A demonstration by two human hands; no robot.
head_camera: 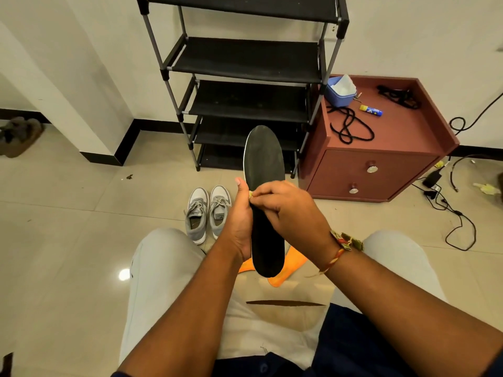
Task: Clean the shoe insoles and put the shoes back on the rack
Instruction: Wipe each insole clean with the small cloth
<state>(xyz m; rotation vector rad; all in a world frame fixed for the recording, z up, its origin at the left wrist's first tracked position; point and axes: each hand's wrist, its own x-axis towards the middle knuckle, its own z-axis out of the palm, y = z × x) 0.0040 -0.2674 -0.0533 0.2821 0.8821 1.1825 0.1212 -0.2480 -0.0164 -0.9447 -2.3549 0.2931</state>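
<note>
Person seated, knees apart, over a glossy beige tiled floor point(81, 213). The long black foam shoe insole point(264, 164) is held upright in front of the lap, toe end up, its dark face toward the camera and a pale edge showing on its left side. The left hand point(239, 221) grasps the insole at mid-length from the left, thumb up along the edge and fingers out of sight behind it. The right hand point(283, 202) has its fingers curled, pinching a small yellowish wad point(250, 194) against the insole's left edge; its material cannot be determined. A woven thread wristband point(347, 242) is on the right wrist. An orange flat item point(291, 259) lies below and behind the insole's heel end, mostly hidden. The pair of grey lace-up sneakers point(208, 210) stands side by side on the floor, just left of the hands and in front of the black multi-tier shoe rack point(245, 58). Beside the rack on the right stands a reddish-brown two-drawer cabinet point(394, 164), carrying a blue plastic tub point(337, 95), a coiled black cord point(348, 126) and a yellow-and-blue tube point(370, 110). Brown footwear point(19, 134) lies at the far left.
</note>
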